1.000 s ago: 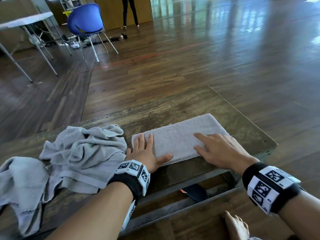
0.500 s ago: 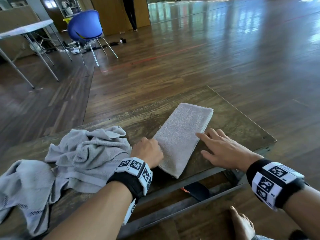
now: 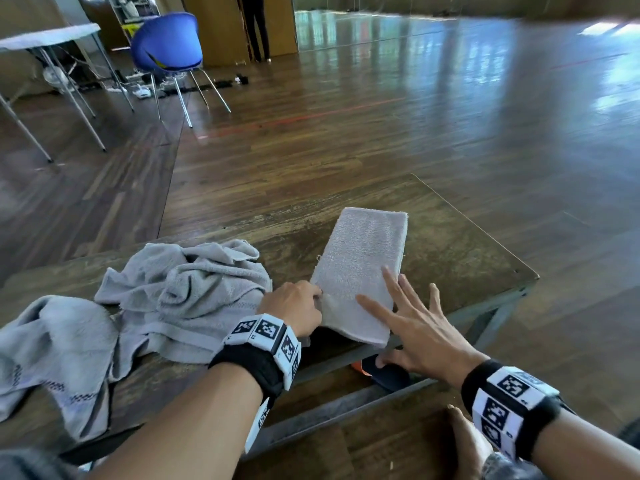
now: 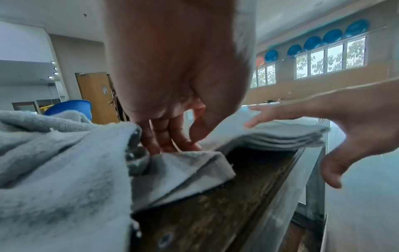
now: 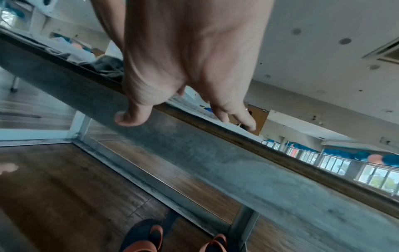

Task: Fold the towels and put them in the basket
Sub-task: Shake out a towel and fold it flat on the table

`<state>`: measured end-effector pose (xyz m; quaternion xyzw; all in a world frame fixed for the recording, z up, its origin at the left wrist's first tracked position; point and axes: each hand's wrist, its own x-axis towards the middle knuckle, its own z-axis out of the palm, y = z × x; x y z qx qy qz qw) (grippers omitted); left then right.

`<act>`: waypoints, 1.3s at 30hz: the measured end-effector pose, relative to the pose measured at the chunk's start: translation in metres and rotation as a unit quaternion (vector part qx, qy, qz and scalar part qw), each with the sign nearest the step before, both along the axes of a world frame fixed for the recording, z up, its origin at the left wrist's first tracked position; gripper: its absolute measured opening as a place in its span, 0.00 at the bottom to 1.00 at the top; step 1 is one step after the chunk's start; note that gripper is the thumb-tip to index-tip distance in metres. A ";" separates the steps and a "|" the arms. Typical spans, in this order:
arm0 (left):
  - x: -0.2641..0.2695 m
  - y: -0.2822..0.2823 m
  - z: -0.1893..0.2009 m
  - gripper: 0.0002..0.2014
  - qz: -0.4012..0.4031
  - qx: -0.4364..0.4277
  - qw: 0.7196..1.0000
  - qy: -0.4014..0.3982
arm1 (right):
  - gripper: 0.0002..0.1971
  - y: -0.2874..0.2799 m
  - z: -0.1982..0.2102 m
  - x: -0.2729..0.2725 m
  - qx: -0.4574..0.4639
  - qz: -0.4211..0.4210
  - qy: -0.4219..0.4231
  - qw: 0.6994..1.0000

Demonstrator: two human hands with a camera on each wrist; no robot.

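Swung round since a second ago, the folded towel (image 3: 360, 271) now lies with its long axis running away from the person, where it earlier lay crosswise along the near edge of the table (image 3: 450, 244). Its far short end points toward the open floor, tilted a little to the right, and its near end hangs just past the table's front edge.

At the fingers: the left hand (image 3: 294, 306) has thumb and fingers curled in on the towel's near left corner, pinching the layers there; the left wrist view shows the fingertips (image 4: 172, 143) tucked at the stacked edge. The right hand (image 3: 412, 323) is spread, fingers apart and straight, its tips over the towel's near right part, with the thumb down past the table edge. Whether the tips press or just hover I cannot tell.

My guess is the pinch holds the layers together while the flat hand steadies the strip, setting it up for another fold end to end.

Further left, a crumpled grey towel (image 3: 187, 285) lies heaped just beside the left wrist, and another towel (image 3: 52, 344) drapes over the table's left end. No basket is in sight.
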<state>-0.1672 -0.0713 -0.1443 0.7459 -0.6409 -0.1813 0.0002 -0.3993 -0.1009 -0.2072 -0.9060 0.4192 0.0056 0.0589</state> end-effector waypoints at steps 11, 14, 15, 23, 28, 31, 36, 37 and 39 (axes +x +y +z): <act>0.031 0.018 0.000 0.47 -0.028 0.010 0.998 0.049 | 0.26 -0.013 0.013 0.003 0.110 0.016 -0.200 0.973; 0.032 0.015 -0.005 0.56 0.000 -0.005 0.996 0.092 | 0.10 -0.018 0.023 0.011 0.110 -0.015 -0.346 0.932; 0.031 0.013 -0.006 0.53 0.003 -0.021 0.994 0.108 | 0.06 -0.018 0.029 0.013 0.109 -0.039 -0.378 0.918; 0.018 -0.007 -0.010 0.12 0.041 -0.053 0.950 0.303 | 0.26 -0.032 0.053 0.016 0.239 -0.208 -0.447 0.837; 0.013 -0.025 -0.013 0.26 0.129 -0.009 0.968 0.216 | 0.17 -0.037 0.044 0.015 0.316 -0.238 -0.400 0.827; 0.011 -0.037 -0.011 0.25 0.144 -0.007 0.967 0.210 | 0.16 -0.043 0.043 0.018 0.275 -0.261 -0.393 0.838; 0.011 -0.049 -0.011 0.13 0.146 0.014 0.976 0.162 | 0.20 -0.057 0.037 0.023 0.200 -0.255 -0.400 0.857; 0.011 -0.050 -0.013 0.13 0.148 0.028 0.975 0.161 | 0.19 -0.059 0.033 0.023 0.186 -0.259 -0.386 0.865; 0.011 -0.053 -0.015 0.13 0.143 0.033 0.978 0.150 | 0.20 -0.060 0.027 0.025 0.161 -0.269 -0.354 0.881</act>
